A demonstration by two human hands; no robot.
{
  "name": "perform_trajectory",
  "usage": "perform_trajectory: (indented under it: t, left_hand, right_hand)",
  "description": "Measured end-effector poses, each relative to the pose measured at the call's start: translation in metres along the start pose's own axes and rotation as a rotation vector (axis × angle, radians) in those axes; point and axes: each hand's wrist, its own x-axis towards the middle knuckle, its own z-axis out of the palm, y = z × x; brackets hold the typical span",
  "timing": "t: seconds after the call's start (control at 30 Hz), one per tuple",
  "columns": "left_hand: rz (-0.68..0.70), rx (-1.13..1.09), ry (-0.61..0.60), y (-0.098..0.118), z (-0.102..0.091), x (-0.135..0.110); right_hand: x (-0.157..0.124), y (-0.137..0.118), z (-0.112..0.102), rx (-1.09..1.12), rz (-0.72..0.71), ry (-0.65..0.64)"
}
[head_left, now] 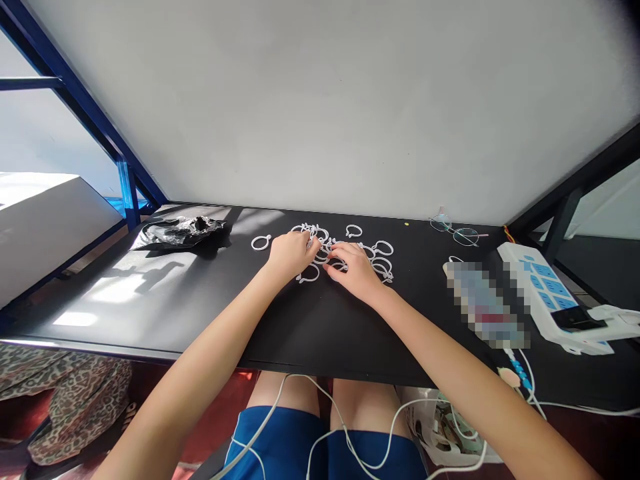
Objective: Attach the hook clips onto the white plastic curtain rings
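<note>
Ideally, the left hand point(294, 253) and right hand point(356, 270), both loosely curled with any hold unclear, part the overlapping rings point(324, 253) without tugging.

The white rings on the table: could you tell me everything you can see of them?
The rings are slim and white, perhaps plastic; several show a small knob at one spot. They lie on the black table, most bunched and overlapping, with one apart beyond the left hand. That hand and the right hand have their fingers among them, seemingly touching some and hiding others, so I cannot count them.
</note>
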Motion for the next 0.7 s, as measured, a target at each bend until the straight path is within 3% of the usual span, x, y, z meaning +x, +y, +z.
perform_trajectory:
  t: [0.33,0.7]
  left_hand:
    - [-0.036,0.098,-0.062,-0.008,0.007,0.002]
    - [-0.02,0.0,-0.087,-0.007,0.011,0.003]
  right_hand:
    - [0.0,0.0,-0.001,0.03,-0.016,-0.016]
    - [0.001,-0.001,-0.002,0.036,-0.009,-0.02]
